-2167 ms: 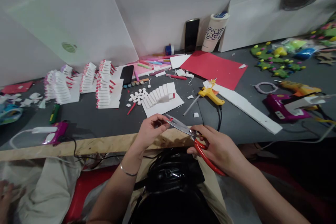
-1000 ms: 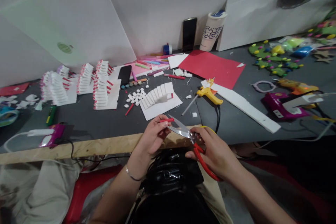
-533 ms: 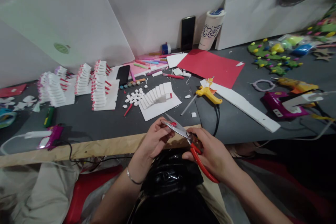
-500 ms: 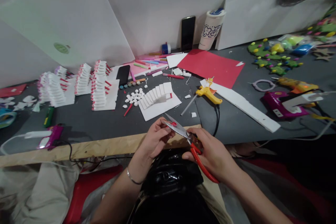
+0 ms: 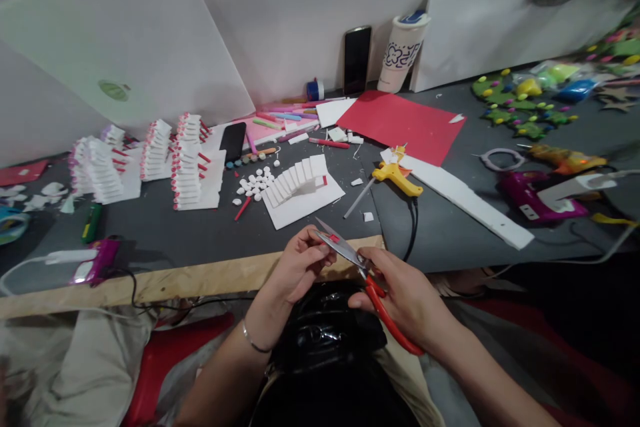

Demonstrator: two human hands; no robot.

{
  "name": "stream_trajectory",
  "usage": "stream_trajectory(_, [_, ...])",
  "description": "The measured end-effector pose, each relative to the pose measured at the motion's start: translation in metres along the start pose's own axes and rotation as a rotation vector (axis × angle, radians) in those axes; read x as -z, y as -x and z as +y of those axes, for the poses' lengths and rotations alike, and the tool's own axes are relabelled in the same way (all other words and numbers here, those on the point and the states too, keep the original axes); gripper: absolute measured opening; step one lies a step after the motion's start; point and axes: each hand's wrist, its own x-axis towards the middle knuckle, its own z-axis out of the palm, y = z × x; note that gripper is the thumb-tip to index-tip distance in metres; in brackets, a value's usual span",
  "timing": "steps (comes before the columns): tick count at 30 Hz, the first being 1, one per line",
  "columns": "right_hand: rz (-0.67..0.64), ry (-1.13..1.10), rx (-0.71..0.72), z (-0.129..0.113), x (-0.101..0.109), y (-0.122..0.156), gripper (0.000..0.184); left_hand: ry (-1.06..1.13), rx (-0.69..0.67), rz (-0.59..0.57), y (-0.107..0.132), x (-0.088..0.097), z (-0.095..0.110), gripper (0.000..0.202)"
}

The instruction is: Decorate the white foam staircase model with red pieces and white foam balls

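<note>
My right hand (image 5: 395, 280) is closed round the red handles of a pair of scissors (image 5: 345, 250), whose blades are parted and point up to the left. Between the blades lies a small red piece (image 5: 334, 238), perhaps paper. My left hand (image 5: 305, 260) pinches that piece at the blade tips, its fingers partly covering it. Just beyond my hands, a curved row of white steps (image 5: 297, 180) stands on a white card (image 5: 305, 209). Small white discs (image 5: 255, 183) lie beside it, along with a thin red stick (image 5: 243, 209).
Several finished-looking white stepped models (image 5: 187, 173) stand at left. A yellow glue gun (image 5: 399, 177) with its cord lies right of centre, near a long white strip (image 5: 465, 200) and red paper (image 5: 400, 127). A cup (image 5: 400, 53) and phone (image 5: 357, 60) lean against the wall. A wooden edge (image 5: 200, 282) borders the table.
The scissors and my right hand have shifted very slightly down and right. My left hand still pinches the red piece, almost unmoved.
</note>
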Motion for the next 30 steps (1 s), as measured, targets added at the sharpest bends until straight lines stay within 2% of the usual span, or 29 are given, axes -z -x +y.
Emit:
stream_trajectory(4, [-0.024, 0.034, -0.02, -0.002, 0.0, 0.002, 0.037, -0.011, 0.009, 0.014, 0.002, -0.001, -0.002, 0.029])
stream_trajectory(10, [-0.006, -0.009, 0.039, -0.002, 0.0, 0.002, 0.05, -0.029, 0.041, -0.02, 0.004, -0.009, 0.002, 0.03])
stream_trajectory(18, [-0.005, -0.002, 0.004, 0.003, 0.001, 0.003, 0.036, -0.03, 0.079, -0.013, 0.003, -0.007, -0.002, 0.026])
stream_trajectory(24, [0.117, -0.07, 0.039, 0.007, -0.007, 0.005, 0.031, 0.017, 0.093, 0.007, 0.002, -0.01, -0.006, 0.025])
stream_trajectory(27, [0.192, -0.061, -0.004, 0.012, 0.007, -0.004, 0.033, 0.0, 0.086, 0.026, 0.0, -0.007, -0.004, 0.026])
stream_trajectory(30, [0.319, 0.025, -0.156, 0.026, 0.035, -0.024, 0.043, -0.05, 0.049, 0.047, -0.003, -0.001, 0.0, 0.028])
